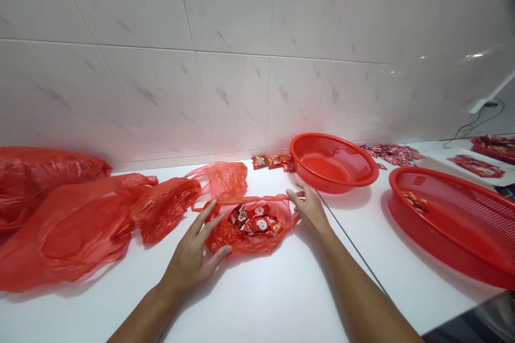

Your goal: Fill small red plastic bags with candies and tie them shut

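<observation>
A thin red plastic bag [241, 246] lies on the white table with its mouth open toward me. Inside it are several small wrapped snack packets [261, 224], mostly red, one dark. My left hand [195, 254] is at the bag's left side, fingers spread and the thumb apart, touching its edge. At the right end of the mouth, my right hand [309, 204] has its fingers bent around the bag's rim; their tips are partly hidden. Just behind the bag lies another crumpled light red bag [227, 179].
More red plastic bags [80, 225] spread over the left side. Small red packets [273, 162] lie by the wall beside a round red basket [333, 166]. A larger red basket [450, 225] with a few packets stands right, past a table seam. Loose packets [392, 154] are heaped behind.
</observation>
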### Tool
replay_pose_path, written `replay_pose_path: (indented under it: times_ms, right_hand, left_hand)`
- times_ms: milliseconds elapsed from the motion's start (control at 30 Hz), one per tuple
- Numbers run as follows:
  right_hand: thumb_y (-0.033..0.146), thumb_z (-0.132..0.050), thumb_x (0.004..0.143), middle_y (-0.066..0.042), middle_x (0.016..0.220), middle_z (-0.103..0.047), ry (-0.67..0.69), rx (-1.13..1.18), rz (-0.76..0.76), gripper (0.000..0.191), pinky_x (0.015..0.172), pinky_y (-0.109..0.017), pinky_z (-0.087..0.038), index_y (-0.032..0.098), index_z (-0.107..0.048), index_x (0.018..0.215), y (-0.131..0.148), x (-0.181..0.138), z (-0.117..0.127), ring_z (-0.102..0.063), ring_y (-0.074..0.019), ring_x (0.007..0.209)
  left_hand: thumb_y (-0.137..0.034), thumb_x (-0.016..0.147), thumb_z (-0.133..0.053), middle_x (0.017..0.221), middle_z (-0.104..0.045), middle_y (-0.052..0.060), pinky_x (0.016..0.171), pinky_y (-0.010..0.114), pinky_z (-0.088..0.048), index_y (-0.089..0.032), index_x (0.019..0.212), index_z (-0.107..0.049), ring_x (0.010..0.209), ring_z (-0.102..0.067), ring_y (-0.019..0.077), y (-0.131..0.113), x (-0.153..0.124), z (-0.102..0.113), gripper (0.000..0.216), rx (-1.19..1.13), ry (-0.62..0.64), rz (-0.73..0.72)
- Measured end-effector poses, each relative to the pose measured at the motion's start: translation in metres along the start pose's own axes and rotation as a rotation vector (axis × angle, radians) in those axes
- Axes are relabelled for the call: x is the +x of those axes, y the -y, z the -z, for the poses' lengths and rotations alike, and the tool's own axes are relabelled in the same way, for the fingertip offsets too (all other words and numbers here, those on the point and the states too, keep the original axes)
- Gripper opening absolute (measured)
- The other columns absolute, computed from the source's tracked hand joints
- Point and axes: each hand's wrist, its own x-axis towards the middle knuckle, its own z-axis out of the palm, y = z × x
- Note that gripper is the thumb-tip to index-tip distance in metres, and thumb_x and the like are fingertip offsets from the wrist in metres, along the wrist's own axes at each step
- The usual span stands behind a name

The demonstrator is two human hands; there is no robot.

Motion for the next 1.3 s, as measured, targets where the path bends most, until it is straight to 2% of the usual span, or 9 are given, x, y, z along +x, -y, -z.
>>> replay_pose_path:
  times_ms: [267, 400, 500, 567, 667, 867, 1033, 1167, 1300]
  right_hand:
    - [0.074, -0.075, 0.08, -0.009, 0.098, -0.078, 0.084, -0.21, 0.025, 0.064, 0.08, -0.035, -0.051, 0.022, -0.075, 0.118, 0.004, -0.002, 0.005, -0.073, -0.0288, 0.092]
    - [0.078, -0.071, 0.081, -0.009, 0.095, -0.078, 0.123, -0.239, 0.014, 0.062, 0.075, -0.034, -0.05, 0.022, -0.076, 0.108, 0.002, -0.001, 0.005, -0.073, -0.0274, 0.085]
    - [0.079, -0.069, 0.082, -0.008, 0.093, -0.077, 0.123, -0.256, 0.026, 0.06, 0.071, -0.033, -0.049, 0.022, -0.076, 0.099, 0.002, -0.001, 0.005, -0.072, -0.025, 0.078]
    - [0.078, -0.066, 0.084, -0.008, 0.093, -0.078, 0.12, -0.294, 0.05, 0.058, 0.071, -0.032, -0.048, 0.022, -0.075, 0.093, 0.004, -0.001, 0.005, -0.072, -0.0244, 0.077]
    - [0.077, -0.063, 0.086, -0.008, 0.09, -0.077, 0.115, -0.341, 0.071, 0.057, 0.072, -0.032, -0.047, 0.022, -0.072, 0.083, 0.007, -0.001, 0.007, -0.07, -0.0243, 0.077]
    - [0.069, -0.071, 0.081, 0.0, 0.061, -0.063, 0.093, -0.307, 0.096, 0.052, 0.059, -0.029, -0.035, 0.023, -0.053, 0.064, 0.003, 0.001, 0.007, -0.058, -0.0202, 0.06]
    - [0.058, -0.071, 0.083, 0.005, 0.054, -0.049, 0.126, -0.185, 0.131, 0.048, 0.055, -0.027, -0.031, 0.024, -0.044, 0.062, -0.001, 0.004, 0.004, -0.047, -0.0155, 0.053]
    - [0.062, -0.073, 0.081, 0.006, 0.055, -0.04, 0.127, -0.048, 0.184, 0.054, 0.057, -0.027, -0.032, 0.025, -0.039, 0.06, 0.002, 0.004, 0.004, -0.041, -0.014, 0.055]
    - [0.068, -0.072, 0.08, 0.003, 0.062, -0.046, 0.16, 0.096, 0.234, 0.06, 0.066, -0.029, -0.041, 0.025, -0.037, 0.059, 0.01, 0.003, 0.006, -0.046, -0.0153, 0.063]
  left_hand:
    - [-0.036, 0.098, -0.065, 0.161, -0.048, 0.009, 0.118, 0.052, -0.048, -0.03, 0.141, -0.057, 0.144, -0.054, 0.0326, -0.008, 0.004, 0.005, 0.044, -0.073, -0.198, -0.012]
    - [-0.045, 0.102, -0.055, 0.143, -0.06, 0.011, 0.107, 0.05, -0.053, -0.026, 0.134, -0.06, 0.129, -0.062, 0.032, -0.005, 0.008, 0.006, 0.038, -0.099, -0.297, 0.324]
    - [-0.055, 0.102, -0.048, 0.125, -0.069, 0.009, 0.095, 0.046, -0.055, -0.024, 0.132, -0.059, 0.108, -0.069, 0.029, 0.003, 0.009, 0.006, 0.044, -0.183, -0.242, 0.566]
    - [-0.061, 0.1, -0.049, 0.111, -0.072, 0.006, 0.088, 0.042, -0.055, -0.024, 0.129, -0.06, 0.096, -0.07, 0.0267, 0.008, 0.009, 0.004, 0.048, -0.275, -0.172, 0.639]
    - [-0.068, 0.095, -0.053, 0.095, -0.072, 0.003, 0.078, 0.035, -0.052, -0.024, 0.112, -0.062, 0.084, -0.069, 0.0237, 0.008, 0.008, 0.002, 0.049, -0.363, -0.105, 0.652]
    - [-0.066, 0.083, -0.071, 0.074, -0.063, -0.001, 0.066, 0.03, -0.048, -0.022, 0.086, -0.061, 0.068, -0.06, 0.0191, 0.008, 0.012, -0.007, 0.045, -0.538, -0.117, 0.633]
    - [-0.057, 0.072, -0.082, 0.074, -0.066, 0.001, 0.069, 0.03, -0.051, -0.02, 0.08, -0.064, 0.071, -0.063, 0.0197, 0.013, 0.016, -0.01, 0.042, -0.743, -0.17, 0.66]
    - [-0.057, 0.071, -0.086, 0.074, -0.066, 0.001, 0.065, 0.028, -0.051, -0.019, 0.076, -0.06, 0.07, -0.064, 0.0193, 0.013, 0.015, -0.008, 0.046, -0.853, -0.172, 0.707]
    - [-0.056, 0.066, -0.091, 0.075, -0.069, 0.002, 0.063, 0.029, -0.053, -0.017, 0.08, -0.066, 0.07, -0.066, 0.0204, 0.011, 0.014, -0.007, 0.049, -0.885, -0.2, 0.746]
